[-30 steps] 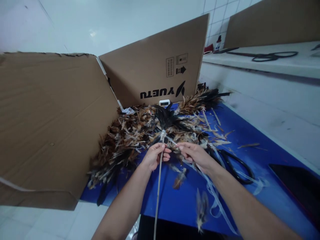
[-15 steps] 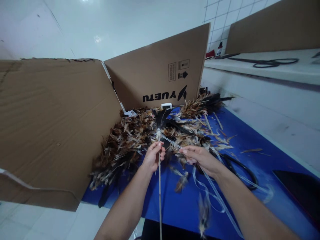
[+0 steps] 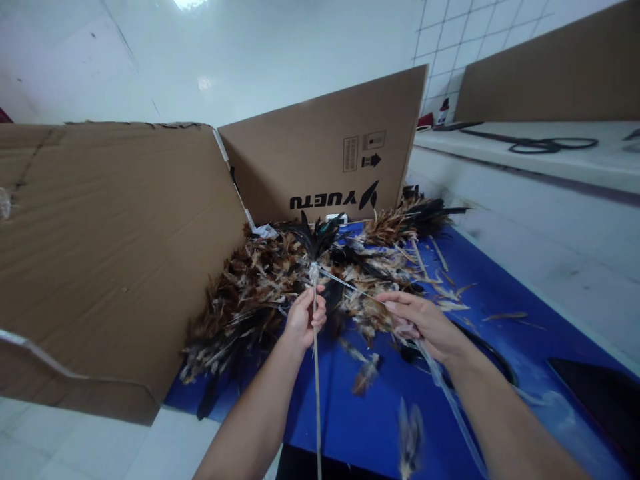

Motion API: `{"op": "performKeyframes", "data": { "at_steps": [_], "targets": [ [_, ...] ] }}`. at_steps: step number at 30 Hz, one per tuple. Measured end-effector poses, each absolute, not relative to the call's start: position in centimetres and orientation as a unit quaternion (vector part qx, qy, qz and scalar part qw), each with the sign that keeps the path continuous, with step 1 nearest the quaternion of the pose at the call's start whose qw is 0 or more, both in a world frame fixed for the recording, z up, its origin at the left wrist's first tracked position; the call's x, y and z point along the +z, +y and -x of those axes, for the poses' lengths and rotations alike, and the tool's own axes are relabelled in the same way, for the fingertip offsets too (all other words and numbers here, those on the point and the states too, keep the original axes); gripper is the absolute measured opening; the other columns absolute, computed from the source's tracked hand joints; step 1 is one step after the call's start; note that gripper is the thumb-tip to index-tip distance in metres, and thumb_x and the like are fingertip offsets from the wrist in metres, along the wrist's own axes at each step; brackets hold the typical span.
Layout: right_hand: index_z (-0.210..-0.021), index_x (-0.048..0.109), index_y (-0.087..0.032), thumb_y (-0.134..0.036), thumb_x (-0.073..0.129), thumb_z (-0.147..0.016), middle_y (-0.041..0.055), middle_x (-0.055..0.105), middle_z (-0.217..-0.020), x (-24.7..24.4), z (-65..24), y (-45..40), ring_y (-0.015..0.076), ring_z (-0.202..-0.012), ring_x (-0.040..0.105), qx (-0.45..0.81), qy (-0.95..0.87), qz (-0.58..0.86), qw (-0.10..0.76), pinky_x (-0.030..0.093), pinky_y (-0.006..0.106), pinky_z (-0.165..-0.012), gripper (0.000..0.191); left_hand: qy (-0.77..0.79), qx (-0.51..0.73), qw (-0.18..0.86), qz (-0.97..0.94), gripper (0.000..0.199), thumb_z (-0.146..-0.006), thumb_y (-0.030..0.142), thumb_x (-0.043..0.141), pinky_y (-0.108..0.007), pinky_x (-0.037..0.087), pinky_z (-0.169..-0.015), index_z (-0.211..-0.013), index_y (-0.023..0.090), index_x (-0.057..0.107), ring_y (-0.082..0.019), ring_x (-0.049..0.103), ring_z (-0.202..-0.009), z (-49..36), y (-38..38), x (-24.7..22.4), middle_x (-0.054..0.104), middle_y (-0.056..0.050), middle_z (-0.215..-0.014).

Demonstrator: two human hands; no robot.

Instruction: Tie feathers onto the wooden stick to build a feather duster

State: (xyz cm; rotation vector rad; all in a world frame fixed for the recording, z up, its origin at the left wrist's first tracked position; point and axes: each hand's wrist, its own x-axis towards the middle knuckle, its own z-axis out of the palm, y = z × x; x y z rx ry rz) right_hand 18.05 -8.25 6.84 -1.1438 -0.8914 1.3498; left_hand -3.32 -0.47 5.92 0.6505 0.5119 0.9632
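My left hand (image 3: 306,317) is closed around a thin stick (image 3: 317,393) that points down toward the near table edge. Dark feathers (image 3: 315,237) fan out at the stick's top, with pale strip wrapped at their base. My right hand (image 3: 420,320) pinches a clear plastic strip (image 3: 340,279), which runs taut from that wrapped base; its loose tail hangs below my right wrist. Behind and beside both hands lies a heap of brown and black feathers (image 3: 255,267).
Tall cardboard panels (image 3: 125,253) wall off the left and back of the blue table (image 3: 350,427). A feather bundle (image 3: 410,217) lies at the back right. Black scissors (image 3: 545,144) and a small bottle (image 3: 443,112) are on the white ledge. A loose feather (image 3: 367,375) lies near my hands.
My right hand has moved a little to the right, drawing out a longer stretch of strip. The dark feathers on the stick appear more spread out. The camera view has shifted slightly.
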Motion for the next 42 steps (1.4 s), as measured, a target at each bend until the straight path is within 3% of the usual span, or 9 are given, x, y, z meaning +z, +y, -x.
{"op": "performKeyframes", "data": {
  "at_steps": [13,21,25,27,29,33,35,38,42],
  "targets": [
    [-0.095,0.06,-0.02,-0.034,0.068,-0.069,-0.008,0.029,-0.049,8.7,-21.8,-9.8,0.0045,-0.042,0.022,0.516,-0.388,0.48,0.593,0.018,0.024,-0.042,0.03,0.181,0.483,0.817,-0.259,0.022,-0.084,0.023,0.049,-0.009,0.022,-0.029,-0.102,0.013,0.056,0.0,0.029,-0.034,4.5,0.3,6.6,0.046,0.004,-0.056],
    [-0.098,0.061,-0.014,-0.033,0.064,-0.073,0.0008,0.049,-0.065,12.9,-28.6,-8.5,0.0076,-0.051,0.038,0.351,-0.422,0.617,0.564,0.029,0.029,-0.049,0.031,0.168,0.476,0.823,-0.259,0.022,-0.085,0.022,0.046,-0.009,0.021,-0.029,-0.103,0.013,0.056,0.001,0.03,-0.035,4.8,0.5,6.7,0.045,0.004,-0.056],
    [-0.095,0.063,-0.013,-0.031,0.063,-0.074,0.0123,0.062,-0.085,13.1,-29.5,-8.3,0.0196,-0.075,0.054,0.108,-0.577,0.714,0.381,0.04,0.036,-0.07,0.027,0.172,0.475,0.82,-0.268,0.021,-0.084,0.02,0.047,-0.009,0.021,-0.029,-0.102,0.013,0.055,0.001,0.031,-0.034,4.7,0.4,6.7,0.046,0.004,-0.056],
    [-0.098,0.064,-0.013,-0.028,0.063,-0.074,0.0176,0.06,-0.103,12.7,-27.9,-9.4,0.0279,-0.096,0.052,-0.058,-0.657,0.701,0.273,0.037,0.043,-0.083,0.029,0.181,0.477,0.817,-0.269,0.02,-0.083,0.021,0.049,-0.009,0.021,-0.03,-0.101,0.014,0.056,0.001,0.031,-0.034,4.7,0.4,6.9,0.046,0.005,-0.055],
    [-0.109,0.062,-0.013,-0.028,0.056,-0.08,0.0184,0.054,-0.119,11.9,-24.8,-11.7,0.0309,-0.112,0.045,-0.156,-0.708,0.652,0.222,0.033,0.046,-0.093,0.033,0.185,0.481,0.814,-0.267,0.02,-0.083,0.02,0.049,-0.009,0.021,-0.03,-0.1,0.014,0.056,0.001,0.031,-0.034,4.7,0.4,7.0,0.046,0.005,-0.055],
    [-0.129,0.048,-0.026,-0.033,0.049,-0.086,0.0066,0.043,-0.137,9.0,-17.2,-17.3,0.0254,-0.13,0.03,-0.103,-0.831,0.518,0.174,0.024,0.045,-0.104,0.043,0.189,0.48,0.815,-0.264,0.02,-0.084,0.019,0.047,-0.009,0.021,-0.03,-0.101,0.013,0.055,0.0,0.032,-0.034,4.7,0.4,7.0,0.047,0.004,-0.054],
    [-0.136,0.036,-0.031,-0.044,0.048,-0.085,0.003,0.037,-0.142,6.9,-14.6,-19.2,0.0247,-0.132,0.027,-0.045,-0.879,0.456,0.133,0.018,0.046,-0.107,0.054,0.19,0.48,0.814,-0.267,0.02,-0.083,0.02,0.048,-0.01,0.021,-0.03,-0.101,0.013,0.055,0.0,0.033,-0.033,4.6,0.4,7.0,0.048,0.004,-0.054],
    [-0.141,0.022,-0.031,-0.052,0.042,-0.086,0.0018,0.026,-0.147,4.3,-13.2,-19.7,0.0233,-0.134,0.021,0.029,-0.904,0.417,0.093,0.009,0.046,-0.11,0.062,0.191,0.483,0.809,-0.276,0.022,-0.082,0.022,0.051,-0.01,0.021,-0.029,-0.101,0.013,0.055,0.0,0.032,-0.033,4.6,0.4,7.0,0.048,0.005,-0.053],
    [-0.141,0.02,-0.031,-0.051,0.038,-0.088,0.0021,0.02,-0.149,2.8,-13.9,-17.0,0.0226,-0.136,0.016,0.08,-0.898,0.426,0.078,0.003,0.045,-0.11,0.06,0.188,0.488,0.803,-0.286,0.024,-0.079,0.023,0.055,-0.011,0.021,-0.029,-0.102,0.013,0.055,-0.001,0.032,-0.032,4.7,0.4,7.1,0.049,0.005,-0.053]
  ]
}}
